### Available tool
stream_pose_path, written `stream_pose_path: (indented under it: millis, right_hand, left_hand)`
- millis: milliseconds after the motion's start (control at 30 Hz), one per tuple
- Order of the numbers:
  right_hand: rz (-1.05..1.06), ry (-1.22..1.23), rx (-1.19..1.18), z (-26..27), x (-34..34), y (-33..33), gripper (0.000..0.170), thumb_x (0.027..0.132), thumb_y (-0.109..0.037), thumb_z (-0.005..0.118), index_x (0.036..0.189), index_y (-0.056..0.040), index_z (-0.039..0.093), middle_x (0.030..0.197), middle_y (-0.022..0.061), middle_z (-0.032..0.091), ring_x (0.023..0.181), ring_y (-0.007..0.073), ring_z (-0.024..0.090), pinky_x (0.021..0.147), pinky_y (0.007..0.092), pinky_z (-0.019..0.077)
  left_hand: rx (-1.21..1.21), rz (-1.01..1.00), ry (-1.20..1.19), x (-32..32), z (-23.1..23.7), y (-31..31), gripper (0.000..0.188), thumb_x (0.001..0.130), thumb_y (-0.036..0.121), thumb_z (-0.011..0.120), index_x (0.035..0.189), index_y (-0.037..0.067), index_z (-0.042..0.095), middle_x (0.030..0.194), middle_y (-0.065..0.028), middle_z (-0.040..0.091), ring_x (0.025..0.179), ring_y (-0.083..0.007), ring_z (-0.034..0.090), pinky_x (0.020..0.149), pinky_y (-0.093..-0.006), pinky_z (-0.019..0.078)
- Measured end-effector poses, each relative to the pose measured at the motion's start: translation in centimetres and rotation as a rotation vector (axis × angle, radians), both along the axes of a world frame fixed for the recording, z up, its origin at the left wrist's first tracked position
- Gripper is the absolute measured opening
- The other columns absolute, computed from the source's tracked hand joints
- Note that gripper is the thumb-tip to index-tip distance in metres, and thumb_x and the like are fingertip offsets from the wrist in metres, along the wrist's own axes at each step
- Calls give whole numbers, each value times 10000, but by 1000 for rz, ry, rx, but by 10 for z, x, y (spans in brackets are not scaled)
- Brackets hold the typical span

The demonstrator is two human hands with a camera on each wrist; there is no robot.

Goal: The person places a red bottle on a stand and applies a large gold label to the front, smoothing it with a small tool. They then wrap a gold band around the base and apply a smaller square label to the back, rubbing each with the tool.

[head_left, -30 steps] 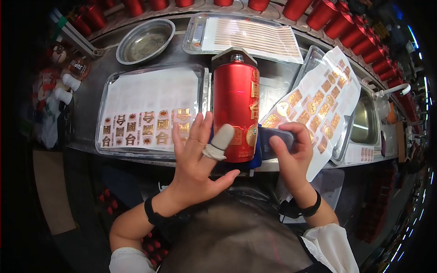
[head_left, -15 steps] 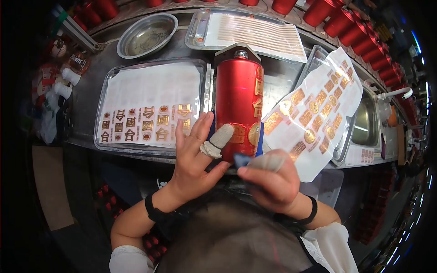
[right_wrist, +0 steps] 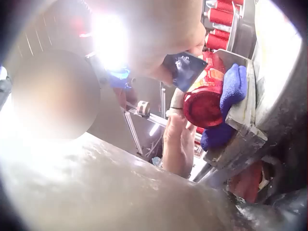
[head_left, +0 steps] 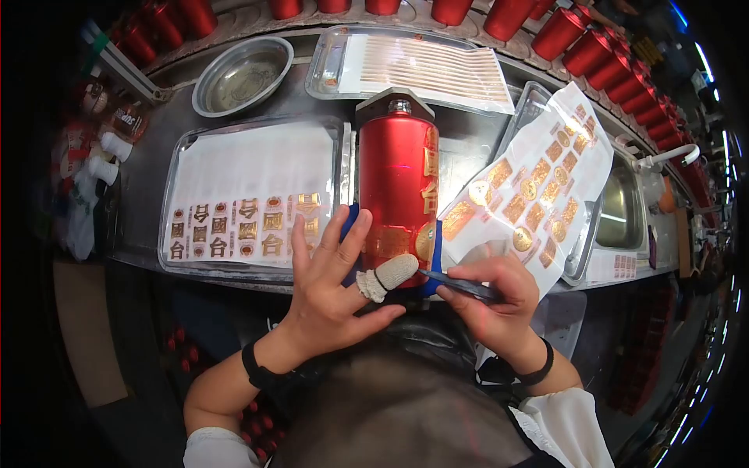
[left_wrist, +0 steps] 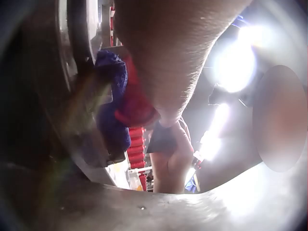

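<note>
A red bottle point(head_left: 394, 168) with gold character decals lies in the middle of the bench, neck away from me. Blue cloth point(head_left: 438, 253) pads its sides near the base. My left hand point(head_left: 324, 292) has its fingers spread; the index finger, in a pale finger cot point(head_left: 396, 272), rests across the bottle's lower end. With thumb and fingers my right hand point(head_left: 499, 300) pinches a thin dark flat scraper point(head_left: 468, 287), its tip close to the bottle's lower right and the cot. In the right wrist view the scraper point(right_wrist: 185, 70) shows its flat face beside the bottle's round base point(right_wrist: 204, 109).
Left of the bottle lies a tray point(head_left: 166, 210) with a decal sheet point(head_left: 250, 164). Another decal sheet point(head_left: 538, 191) leans over a tray on the right. Behind are a striped sheet point(head_left: 437, 66) and a metal bowl point(head_left: 243, 76). Red bottles point(head_left: 558, 35) line the back; a sink point(head_left: 622, 207) stands right.
My right hand swept the scraper across to the bottle's base, then drew back to its lower right. The left index finger shifted down and right. More gold characters show than half a second ago.
</note>
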State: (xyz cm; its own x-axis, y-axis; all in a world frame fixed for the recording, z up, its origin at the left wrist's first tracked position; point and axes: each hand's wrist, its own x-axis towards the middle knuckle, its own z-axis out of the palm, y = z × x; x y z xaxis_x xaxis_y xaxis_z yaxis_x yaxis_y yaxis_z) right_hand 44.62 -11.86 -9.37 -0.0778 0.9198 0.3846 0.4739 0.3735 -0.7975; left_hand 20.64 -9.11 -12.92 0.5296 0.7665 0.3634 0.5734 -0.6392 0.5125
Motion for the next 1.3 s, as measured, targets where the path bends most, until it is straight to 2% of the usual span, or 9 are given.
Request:
stream_pose_path:
  millis: [67,300,533,733,767,1033,1100,1233,1300]
  right_hand:
    - [-8,29,-78,-8,3,-1,227,715,-50,867,899,-56,734,771,46,669,664,163,575,608,282,430]
    - [24,117,-140,-8,6,5,219,746,-57,854,924,-43,728,833,52,684,705,140,591,644,264,448]
    - [53,234,-71,-23,2,50,221,796,-43,799,980,-16,679,900,86,676,806,177,646,730,276,494]
    - [-40,269,-26,-29,7,39,202,794,-52,805,950,-20,680,903,92,670,803,175,643,725,278,495]
    - [-18,264,-47,-32,8,36,206,794,-51,806,952,-20,679,905,91,671,805,173,643,727,277,496]
    - [-102,434,-201,-27,12,34,217,833,-78,793,982,-9,652,920,46,671,843,114,620,758,267,498]
    - [37,187,-115,-24,9,28,217,831,-65,794,987,-8,654,926,49,673,845,115,622,757,269,501]
    - [-178,310,-100,-23,11,37,201,844,-52,782,994,-10,654,966,49,676,868,118,633,769,265,510]
    - [-119,502,-246,-17,16,28,233,859,-36,765,1052,-6,637,1012,44,670,891,101,630,785,248,514]
  left_hand:
    - [44,4,55,4,7,7,483,829,552,704,1241,301,725,1591,-222,341,1398,-504,361,1106,-732,124]
    - [161,43,172,14,13,33,435,936,578,558,1188,276,743,1585,-229,345,1407,-510,336,1084,-738,150]
    - [67,103,74,7,0,26,414,944,478,594,1220,204,735,1585,-248,338,1439,-488,315,1124,-701,100]
    - [-9,90,-8,6,10,12,754,836,522,718,1441,102,558,1600,-278,282,1463,-471,293,1143,-688,83]
    - [-8,56,13,9,16,11,929,788,523,781,1503,35,443,1591,-318,263,1484,-452,271,1173,-645,63]
    - [129,86,18,31,-1,21,1109,643,428,914,1497,-38,382,1532,-316,372,1438,-456,365,1164,-618,211]
    - [77,59,-81,26,-9,23,1014,688,395,887,1473,-37,412,1553,-304,348,1428,-460,374,1132,-662,224]
    - [2,-1,-120,14,-16,23,1040,700,372,882,1496,-44,357,1571,-284,334,1423,-453,383,1125,-689,209]
    - [-43,-11,-61,5,-23,27,1079,704,405,873,1511,-45,316,1553,-281,355,1429,-461,359,1149,-690,124]
